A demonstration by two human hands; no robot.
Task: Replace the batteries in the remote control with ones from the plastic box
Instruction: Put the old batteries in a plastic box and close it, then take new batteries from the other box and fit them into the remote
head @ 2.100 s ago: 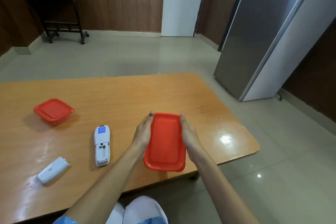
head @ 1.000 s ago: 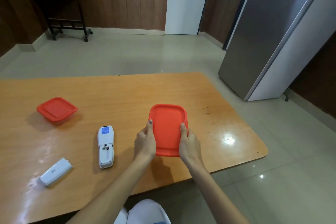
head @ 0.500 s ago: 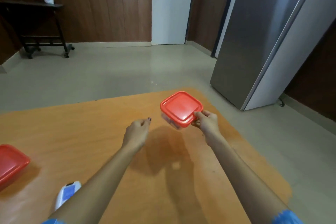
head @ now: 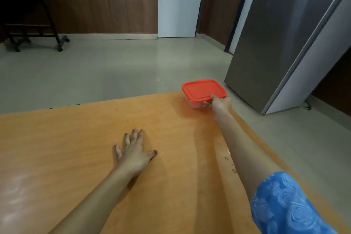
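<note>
A clear plastic box with a red lid (head: 203, 90) sits at the far right corner of the orange wooden table (head: 76, 138). My right hand (head: 220, 103) is stretched out to it and grips its near right edge, thumb on the lid rim. My left hand (head: 133, 151) lies flat on the table with its fingers spread, holding nothing, well to the near left of the box. The lid hides what is in the box. The remote control is out of view.
A tall grey fridge (head: 281, 34) stands on the floor just beyond the table's right side. A white door (head: 178, 2) and a dark side table (head: 28, 15) are at the back of the room. Dark crumbs (head: 230, 165) dot the table's right edge.
My right hand carried the red-lidded box away from me and set it at the far right corner. My left hand let go and now lies flat. The view shifted right, losing the remote.
</note>
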